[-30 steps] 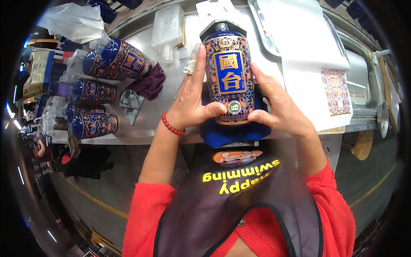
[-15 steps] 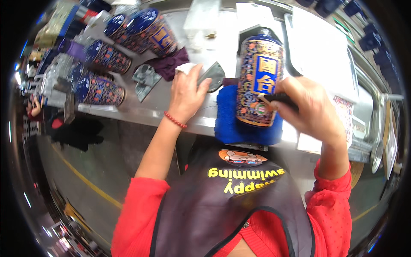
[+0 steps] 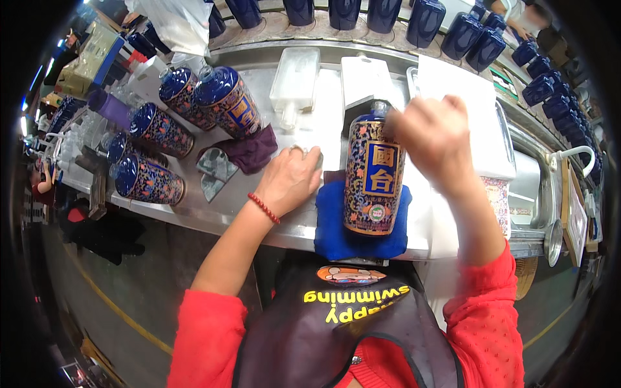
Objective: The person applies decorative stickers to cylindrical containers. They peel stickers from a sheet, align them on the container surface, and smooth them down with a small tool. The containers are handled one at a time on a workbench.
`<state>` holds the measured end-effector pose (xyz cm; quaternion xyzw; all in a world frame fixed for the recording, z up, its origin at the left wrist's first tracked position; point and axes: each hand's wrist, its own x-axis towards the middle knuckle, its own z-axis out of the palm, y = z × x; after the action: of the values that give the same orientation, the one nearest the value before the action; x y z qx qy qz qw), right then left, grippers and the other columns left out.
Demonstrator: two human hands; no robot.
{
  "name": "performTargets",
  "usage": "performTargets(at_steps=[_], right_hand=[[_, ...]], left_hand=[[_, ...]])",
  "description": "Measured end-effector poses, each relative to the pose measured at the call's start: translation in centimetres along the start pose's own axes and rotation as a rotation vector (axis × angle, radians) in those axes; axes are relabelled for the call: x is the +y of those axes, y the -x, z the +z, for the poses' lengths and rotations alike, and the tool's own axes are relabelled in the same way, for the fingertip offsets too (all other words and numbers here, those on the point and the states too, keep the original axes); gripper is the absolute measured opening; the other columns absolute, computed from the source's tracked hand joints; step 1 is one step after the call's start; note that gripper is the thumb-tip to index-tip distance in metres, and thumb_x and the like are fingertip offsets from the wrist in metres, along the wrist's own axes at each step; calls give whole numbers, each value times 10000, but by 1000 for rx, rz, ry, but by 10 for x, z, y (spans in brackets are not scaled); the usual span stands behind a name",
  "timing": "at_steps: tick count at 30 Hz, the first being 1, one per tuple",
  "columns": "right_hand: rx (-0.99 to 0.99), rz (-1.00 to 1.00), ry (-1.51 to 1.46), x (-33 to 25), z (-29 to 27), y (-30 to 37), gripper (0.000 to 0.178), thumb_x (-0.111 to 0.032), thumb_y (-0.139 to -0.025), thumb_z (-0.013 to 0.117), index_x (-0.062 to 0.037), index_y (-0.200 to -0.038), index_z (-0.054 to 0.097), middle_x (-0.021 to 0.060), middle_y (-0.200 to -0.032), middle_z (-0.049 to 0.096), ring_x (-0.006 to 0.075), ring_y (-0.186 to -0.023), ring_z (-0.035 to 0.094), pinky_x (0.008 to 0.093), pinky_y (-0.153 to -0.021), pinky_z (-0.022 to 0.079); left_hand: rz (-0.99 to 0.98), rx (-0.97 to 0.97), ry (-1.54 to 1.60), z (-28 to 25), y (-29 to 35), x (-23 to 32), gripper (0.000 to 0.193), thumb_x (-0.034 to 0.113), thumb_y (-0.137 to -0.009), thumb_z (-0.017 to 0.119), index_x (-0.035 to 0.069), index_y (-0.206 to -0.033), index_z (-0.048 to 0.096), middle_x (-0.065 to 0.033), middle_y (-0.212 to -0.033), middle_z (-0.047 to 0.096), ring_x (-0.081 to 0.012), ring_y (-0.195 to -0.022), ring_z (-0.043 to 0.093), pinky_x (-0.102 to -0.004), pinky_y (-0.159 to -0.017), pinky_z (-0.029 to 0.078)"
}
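Observation:
A blue bottle (image 3: 376,178) with a colourful floral, gold-edged label lies label up on a blue cloth pad (image 3: 328,223) at the table's front edge, its neck pointing away from me. My right hand (image 3: 435,139) is over the bottle's neck and shoulder, fingers bent closed and blurred by motion; whatever they hold is hidden. Left of the pad, my left hand (image 3: 289,181) rests on the table with curled fingers, and I cannot make out what is under them. Beside it lie a dark purple cloth (image 3: 253,152) and a grey-green flat piece (image 3: 217,169).
Several similar patterned bottles (image 3: 229,103) stand at the left. Behind are a clear rectangular container (image 3: 296,81) and a white box (image 3: 365,77). White sheets (image 3: 462,123) cover the right side. A curved line of plain blue bottles (image 3: 381,16) runs along the far edge.
My right hand has moved from the label's lower part up to the neck; the black-handled tool it held no longer shows. My left hand's fingers have curled in. The view has shifted too.

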<state>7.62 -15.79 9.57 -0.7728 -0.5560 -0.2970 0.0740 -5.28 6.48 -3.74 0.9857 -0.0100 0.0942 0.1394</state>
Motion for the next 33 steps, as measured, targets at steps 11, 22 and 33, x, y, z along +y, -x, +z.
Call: performTargets(at_steps=[11, 22, 33], right_hand=[[-40, 724, -934, -5, 22, 86, 168, -136, -907, 730, -18, -1010, 668, 89, -800, 673, 169, -709, 652, 300, -648, 518], [337, 598, -909, -18, 39, 82, 374, -219, -985, 674, -6, -1285, 607, 139, -1069, 715, 208, -948, 699, 297, -793, 543], [372, 1134, -1177, -43, 41, 113, 284, -142, -1003, 637, 7, -1245, 625, 82, -1034, 695, 123, -970, 641, 255, -841, 517]], left_hand=[[-319, 175, 168, 12, 7, -17, 335, 173, -910, 642, 13, -1190, 552, -265, -935, 694, -446, -832, 685, -514, -748, 542], [0, 325, 296, -24, 39, 63, 769, 466, -899, 724, 30, -1473, 456, -250, -1444, 490, -431, -1351, 434, -533, -1140, 296], [230, 375, 155, 1, 32, 105, 984, 457, -797, 806, -39, -1533, 381, -252, -1432, 545, -466, -1290, 542, -637, -1163, 221]])
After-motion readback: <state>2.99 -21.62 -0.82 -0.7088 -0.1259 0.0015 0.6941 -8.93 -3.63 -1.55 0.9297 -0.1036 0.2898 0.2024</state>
